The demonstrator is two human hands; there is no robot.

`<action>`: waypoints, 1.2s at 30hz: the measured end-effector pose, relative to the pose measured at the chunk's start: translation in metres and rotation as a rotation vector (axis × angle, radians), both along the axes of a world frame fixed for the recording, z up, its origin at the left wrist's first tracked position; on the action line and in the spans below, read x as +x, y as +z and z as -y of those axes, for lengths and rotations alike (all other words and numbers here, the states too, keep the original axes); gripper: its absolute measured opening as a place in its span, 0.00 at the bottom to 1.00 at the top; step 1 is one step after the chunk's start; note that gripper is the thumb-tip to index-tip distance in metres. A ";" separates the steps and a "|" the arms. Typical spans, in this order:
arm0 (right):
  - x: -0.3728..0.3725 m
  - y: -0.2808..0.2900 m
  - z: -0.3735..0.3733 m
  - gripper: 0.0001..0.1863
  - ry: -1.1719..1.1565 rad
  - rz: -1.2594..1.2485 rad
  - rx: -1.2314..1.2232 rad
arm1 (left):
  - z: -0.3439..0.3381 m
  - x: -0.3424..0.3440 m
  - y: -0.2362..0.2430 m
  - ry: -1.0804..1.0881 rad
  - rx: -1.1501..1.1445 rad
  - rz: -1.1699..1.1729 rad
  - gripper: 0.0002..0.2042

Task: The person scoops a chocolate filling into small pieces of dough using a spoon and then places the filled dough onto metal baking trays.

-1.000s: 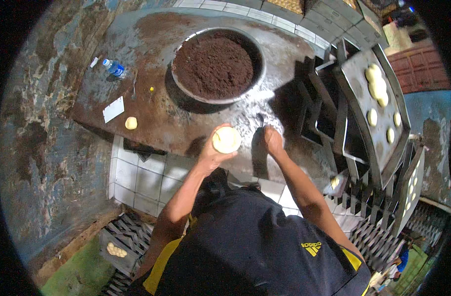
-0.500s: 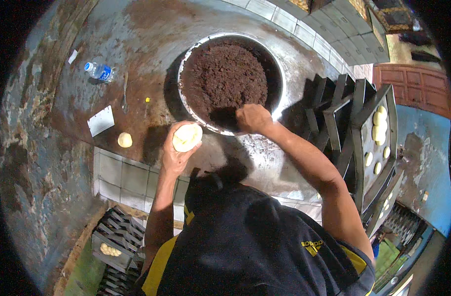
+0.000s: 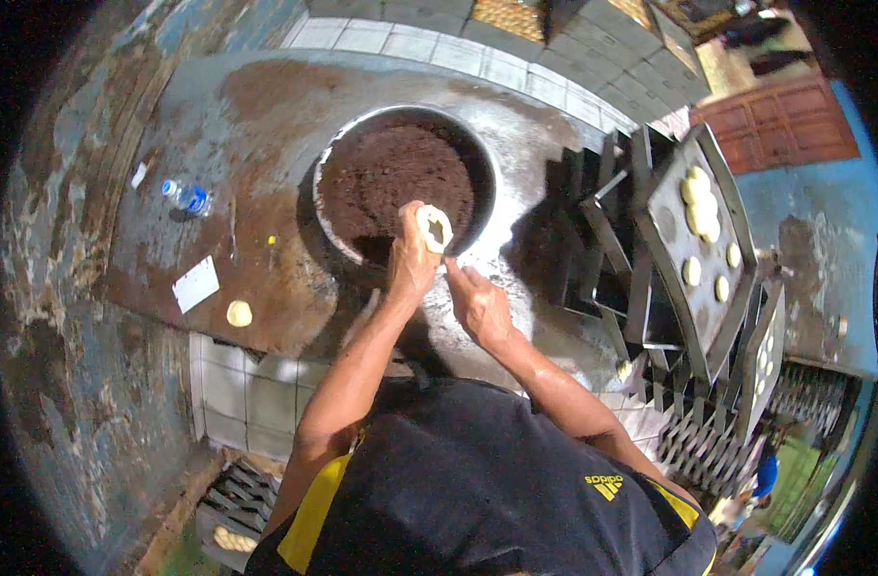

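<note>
Over the near edge of the bowl (image 3: 484,178), left hand (image 3: 410,261) cups hollowed dough (image 3: 436,247), right hand (image 3: 483,305) just beside, grip unclear; apparently stuffing step, next needing gentle pinching.

Room left of bowl (image 3: 484,173), trays (image 3: 712,322) right

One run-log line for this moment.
left hand: holding dough piece; right hand: close by, contact unclear; basin: dark brown crumbly mix

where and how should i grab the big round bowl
Take the bowl by its rim, probably at left and right, coming from outside: it is wide and round, dark filling lies inside, and the left hand overlaps the near edge in view.
</note>
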State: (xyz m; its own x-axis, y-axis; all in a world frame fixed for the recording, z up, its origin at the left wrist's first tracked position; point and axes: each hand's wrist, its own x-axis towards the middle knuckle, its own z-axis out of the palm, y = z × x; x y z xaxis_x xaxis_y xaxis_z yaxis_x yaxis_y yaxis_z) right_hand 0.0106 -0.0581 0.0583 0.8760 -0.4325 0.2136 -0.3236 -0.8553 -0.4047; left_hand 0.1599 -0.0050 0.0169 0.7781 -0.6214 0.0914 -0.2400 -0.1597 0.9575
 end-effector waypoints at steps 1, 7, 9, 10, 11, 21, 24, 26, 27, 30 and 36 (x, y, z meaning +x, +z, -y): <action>-0.021 -0.003 -0.002 0.20 -0.030 -0.034 -0.026 | 0.004 -0.006 -0.001 -0.034 0.096 0.082 0.24; -0.110 -0.003 0.020 0.13 -0.204 -0.055 0.125 | -0.001 -0.051 -0.004 -0.110 0.038 -0.270 0.25; -0.120 0.000 0.029 0.22 -0.235 0.311 0.127 | -0.007 -0.086 -0.003 -0.304 0.025 -0.533 0.30; -0.126 0.002 0.031 0.25 -0.365 0.407 0.488 | -0.009 -0.108 -0.001 -0.431 -0.109 -0.550 0.32; -0.134 0.004 0.029 0.29 -0.506 0.479 0.863 | -0.012 -0.132 0.002 -0.552 -0.147 -0.573 0.33; -0.327 0.057 -0.025 0.27 -0.437 0.680 0.539 | -0.025 -0.310 0.054 -0.706 -0.044 -0.899 0.17; -0.368 0.045 -0.035 0.19 -0.573 0.478 0.321 | -0.017 -0.368 0.064 -0.754 -0.121 -0.490 0.17; -0.395 0.027 -0.031 0.20 -0.658 0.618 0.610 | -0.011 -0.394 0.069 -0.736 -0.208 0.004 0.19; -0.407 0.021 -0.029 0.20 -0.685 0.661 0.785 | -0.010 -0.402 0.071 -0.722 -0.212 0.183 0.20; -0.435 0.013 -0.023 0.20 -0.642 0.810 1.190 | -0.011 -0.415 0.070 -0.924 0.002 0.042 0.21; -0.455 0.030 -0.030 0.08 -0.313 0.222 0.426 | 0.005 -0.413 0.027 -1.306 0.240 0.397 0.13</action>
State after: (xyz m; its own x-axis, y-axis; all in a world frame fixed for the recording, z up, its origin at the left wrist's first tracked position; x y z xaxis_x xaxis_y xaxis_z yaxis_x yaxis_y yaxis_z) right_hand -0.4439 -0.0286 0.0881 0.6464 -0.7522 0.1279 -0.4027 -0.4787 -0.7801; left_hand -0.2536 -0.0104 0.0440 -0.4262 -0.9036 -0.0437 -0.5883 0.2402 0.7721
